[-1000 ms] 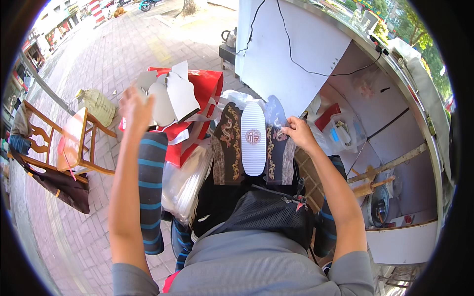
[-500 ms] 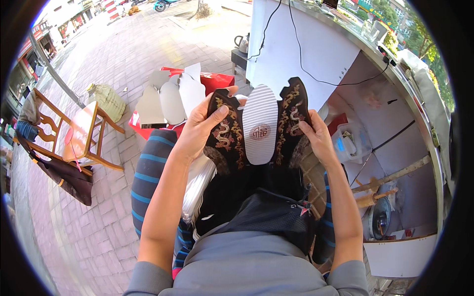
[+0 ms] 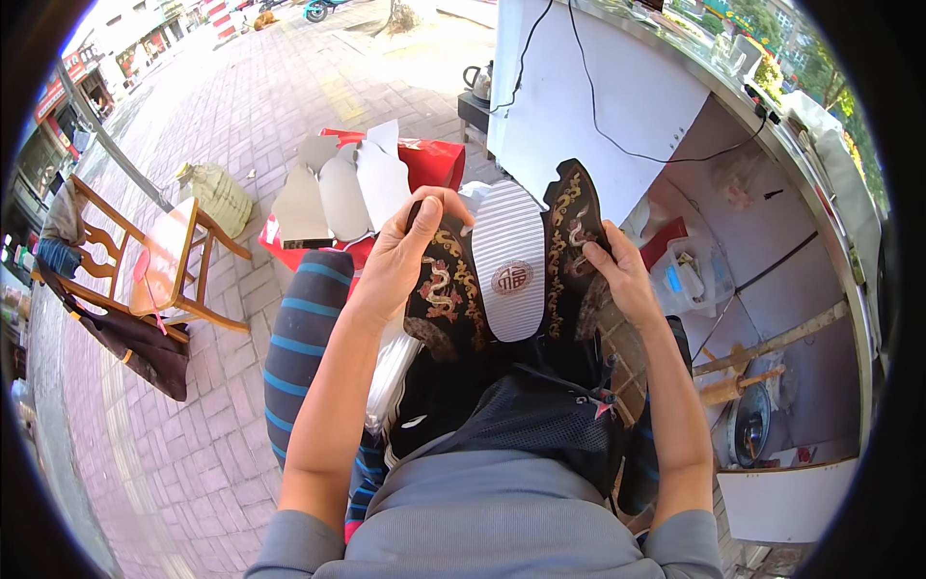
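A dark brown fabric shoe upper (image 3: 571, 236), embroidered with gold and red patterns, is held up in front of my lap. Between its two sides lies a white-and-grey striped insole (image 3: 506, 236) with a round red emblem. My left hand (image 3: 395, 261) pinches the top of the left side, thumb on its edge, partly covering it. On the outer edge of the right side, my right hand (image 3: 627, 280) is closed with the thumb in front; its other fingers are mostly hidden behind. Below hangs a black mesh bag (image 3: 526, 415) at my waist.
A red box (image 3: 429, 164) with grey-white card pieces (image 3: 342, 193) stands ahead to the left. Further left is a wooden chair (image 3: 159, 261) with a dark bag hanging. A white counter (image 3: 617, 96) with an open shelf holds a plastic tub (image 3: 694, 275) and a rolling pin (image 3: 738, 386).
My left thumb has moved off the front of the left side up to its top edge. That side has turned and dropped a little, as has the insole. My right hand keeps its grip.
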`<state>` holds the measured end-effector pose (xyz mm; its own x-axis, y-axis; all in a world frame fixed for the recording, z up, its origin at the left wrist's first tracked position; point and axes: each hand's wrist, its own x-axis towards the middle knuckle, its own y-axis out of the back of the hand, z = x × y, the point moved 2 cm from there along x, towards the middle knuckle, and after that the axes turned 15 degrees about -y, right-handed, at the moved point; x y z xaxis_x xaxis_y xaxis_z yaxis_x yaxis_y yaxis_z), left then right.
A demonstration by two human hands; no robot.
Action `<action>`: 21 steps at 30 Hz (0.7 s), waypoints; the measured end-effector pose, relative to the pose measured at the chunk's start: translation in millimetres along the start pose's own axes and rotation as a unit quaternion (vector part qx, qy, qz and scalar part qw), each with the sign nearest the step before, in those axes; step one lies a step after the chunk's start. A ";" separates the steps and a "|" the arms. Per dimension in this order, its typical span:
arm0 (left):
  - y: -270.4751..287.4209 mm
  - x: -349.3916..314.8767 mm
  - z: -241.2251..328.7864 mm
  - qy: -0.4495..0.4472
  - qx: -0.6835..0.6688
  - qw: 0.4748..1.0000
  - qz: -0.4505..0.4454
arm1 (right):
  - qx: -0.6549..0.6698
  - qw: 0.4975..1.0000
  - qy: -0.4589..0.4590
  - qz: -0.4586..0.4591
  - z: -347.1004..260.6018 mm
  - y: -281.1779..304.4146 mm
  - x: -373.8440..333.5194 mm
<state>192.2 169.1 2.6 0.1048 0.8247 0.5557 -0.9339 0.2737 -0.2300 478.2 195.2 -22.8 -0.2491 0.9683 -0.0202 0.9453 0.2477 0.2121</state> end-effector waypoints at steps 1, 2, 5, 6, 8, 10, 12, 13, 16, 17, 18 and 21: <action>-2.1 -2.6 1.7 -0.014 0.018 0.999 0.029 | 0.033 0.999 0.000 -0.009 1.0 0.7 0.5; -2.0 -7.4 4.2 0.020 0.062 0.997 0.038 | 0.031 0.999 -0.003 -0.004 1.5 2.1 1.3; -0.1 -22.2 15.5 0.091 0.168 0.981 0.002 | 0.037 0.999 -0.004 -0.012 -4.3 5.2 5.5; -1.3 -27.2 17.3 0.104 0.182 0.978 0.003 | 0.031 0.999 -0.013 -0.023 -9.6 5.1 7.4; -11.0 -34.9 18.0 0.032 0.099 0.993 0.061 | -0.075 0.996 0.020 0.037 -26.0 1.7 4.2; -21.8 -39.8 18.3 -0.014 0.111 0.989 0.099 | -0.268 0.943 0.081 0.178 -49.5 -12.0 -0.8; -32.4 -42.8 21.5 -0.029 0.115 0.984 0.134 | -0.313 0.865 0.208 0.332 -78.0 -28.1 -16.0; -38.3 -45.6 24.1 -0.023 0.112 0.982 0.151 | -0.278 0.887 0.228 0.290 -87.5 -37.8 -28.6; -55.3 -49.0 31.9 -0.030 0.120 0.974 0.189 | -0.212 0.926 0.270 0.159 -100.9 -84.6 -46.6; -60.6 -49.9 34.6 -0.043 0.112 0.974 0.191 | -0.188 0.928 0.281 0.154 -103.8 -94.3 -45.9; -64.8 -50.7 36.9 -0.057 0.103 0.974 0.195 | -0.182 0.929 0.287 0.146 -105.1 -102.0 -44.8; -69.5 -53.1 40.8 -0.056 0.056 0.976 0.202 | -0.191 0.918 0.309 0.160 -106.5 -107.0 -46.9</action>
<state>237.7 86.1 21.6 -0.3116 0.7929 0.5236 -0.9235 -0.1230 -0.3633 366.3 119.6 59.5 -0.1550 0.7558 0.6362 0.8775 -0.1905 0.4401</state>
